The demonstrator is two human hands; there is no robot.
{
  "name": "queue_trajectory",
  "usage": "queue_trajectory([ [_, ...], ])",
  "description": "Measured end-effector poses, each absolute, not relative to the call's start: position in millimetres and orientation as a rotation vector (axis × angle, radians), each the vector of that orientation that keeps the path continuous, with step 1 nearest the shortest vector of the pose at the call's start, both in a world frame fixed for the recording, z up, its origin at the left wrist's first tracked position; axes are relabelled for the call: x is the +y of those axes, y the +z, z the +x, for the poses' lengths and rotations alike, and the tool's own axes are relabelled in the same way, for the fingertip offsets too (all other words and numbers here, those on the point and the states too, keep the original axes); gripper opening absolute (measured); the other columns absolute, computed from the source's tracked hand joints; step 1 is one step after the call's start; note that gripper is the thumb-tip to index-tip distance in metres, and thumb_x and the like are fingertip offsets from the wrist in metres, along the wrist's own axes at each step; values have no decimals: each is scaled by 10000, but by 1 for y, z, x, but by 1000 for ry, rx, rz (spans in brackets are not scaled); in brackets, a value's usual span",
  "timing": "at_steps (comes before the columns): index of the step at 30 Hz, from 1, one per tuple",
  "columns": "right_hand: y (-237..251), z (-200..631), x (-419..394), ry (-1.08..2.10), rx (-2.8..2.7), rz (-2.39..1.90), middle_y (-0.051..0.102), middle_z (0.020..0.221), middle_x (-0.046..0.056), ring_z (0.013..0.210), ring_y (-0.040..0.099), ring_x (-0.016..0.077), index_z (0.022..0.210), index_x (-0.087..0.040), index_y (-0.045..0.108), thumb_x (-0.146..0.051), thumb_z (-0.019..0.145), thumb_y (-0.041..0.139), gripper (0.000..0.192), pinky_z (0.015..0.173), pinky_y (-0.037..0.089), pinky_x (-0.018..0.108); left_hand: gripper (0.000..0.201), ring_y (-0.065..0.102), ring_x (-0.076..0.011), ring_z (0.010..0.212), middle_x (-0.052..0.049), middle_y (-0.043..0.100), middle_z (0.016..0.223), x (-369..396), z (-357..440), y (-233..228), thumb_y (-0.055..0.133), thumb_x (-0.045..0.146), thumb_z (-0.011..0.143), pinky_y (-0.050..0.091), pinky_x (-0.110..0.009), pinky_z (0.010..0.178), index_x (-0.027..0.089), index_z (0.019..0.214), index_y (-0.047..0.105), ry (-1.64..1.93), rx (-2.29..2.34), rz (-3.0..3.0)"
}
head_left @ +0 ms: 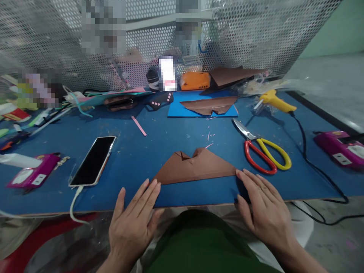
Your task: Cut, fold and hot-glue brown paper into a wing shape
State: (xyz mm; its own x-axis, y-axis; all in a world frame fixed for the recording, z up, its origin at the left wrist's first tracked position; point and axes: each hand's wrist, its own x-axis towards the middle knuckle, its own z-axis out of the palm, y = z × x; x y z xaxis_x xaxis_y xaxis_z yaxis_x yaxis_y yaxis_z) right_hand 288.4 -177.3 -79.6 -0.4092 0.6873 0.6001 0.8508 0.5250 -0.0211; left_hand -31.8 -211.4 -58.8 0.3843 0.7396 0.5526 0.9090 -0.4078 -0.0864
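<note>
You are looking down at a blue work table [136, 151]. A folded brown paper [196, 167], a wide flat triangle with small folded flaps at its top edge, lies near the table's front edge, directly in front of you.

Your left hand [133, 220] lies flat and palm down, fingers straight and spread a little, gripping nothing; its fingertips reach the paper's lower left corner. Your right hand [263, 208] is also flat and open, holding nothing, with its fingertips touching the paper's right point.

To the right of the paper lie scissors [263, 151] with one red and one yellow handle, blades pointing away from you. Behind them sits a yellow glue gun [275, 100], its black cord [309, 159] trailing past the scissors and over the table edge. On the left, a phone [93, 160] lies face up, plugged into a white cable. Farther back, a second folded brown piece [209, 105] rests on a blue sheet [174, 110].

A risk, as I judge it: the paper sits close to the front edge (both hands touch only its corners), so uneven pressure could slide it or loosen the folds. A wide sweep of your right hand could catch the scissors or snag the cord.
</note>
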Motion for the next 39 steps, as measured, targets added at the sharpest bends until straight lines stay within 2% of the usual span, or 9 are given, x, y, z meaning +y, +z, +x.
queue_trajectory([
  [8,-85,293,-178,-386,-2141,-1280,647,1266,216,1207,598,309,1379,-5,484,-216,931,517,496,1034,454,478,522,619,-311,1206,-96,676,1289,-217,-43,-65,508,399,964,115,-568,1211,170,1433,504,-545,-1466,-2249],
  [20,-88,294,-179,-468,-2097,-1305,661,1240,210,1157,631,319,1434,-49,436,-230,925,523,547,993,497,503,522,622,-330,1178,-92,677,1289,-220,-43,-70,526,434,959,145,-592,1185,188,1419,520,-559,-1479,-2135],
  [29,-91,293,-182,-466,-2108,-1336,653,1262,210,1183,614,316,1426,-35,443,-232,937,510,531,1005,477,491,560,610,-361,1191,-113,688,1266,-226,-48,-62,567,467,928,160,-633,1168,187,1412,526,-579,-1508,-2157],
  [35,-81,294,-181,-469,-2169,-1339,662,1243,223,1175,614,310,1360,2,501,-273,963,497,483,1022,452,476,364,641,-305,1154,-61,734,1187,-214,-23,-47,643,169,892,164,-585,1182,207,1254,653,-731,-1427,-2099],
  [37,-75,294,-179,-479,-2171,-1323,691,1198,201,1138,634,300,1292,-16,567,-278,963,518,423,1027,446,472,334,658,-253,1113,-41,747,1150,-203,-9,-43,590,98,908,282,-510,1150,208,1213,671,-805,-1402,-2212],
  [39,-68,292,-175,-494,-2183,-1311,717,1161,161,1112,648,291,1202,-63,639,-268,965,535,330,1027,441,473,320,659,-230,1084,-53,745,1137,-190,3,-42,533,75,928,414,-434,1051,182,1193,677,-810,-1345,-2358],
])
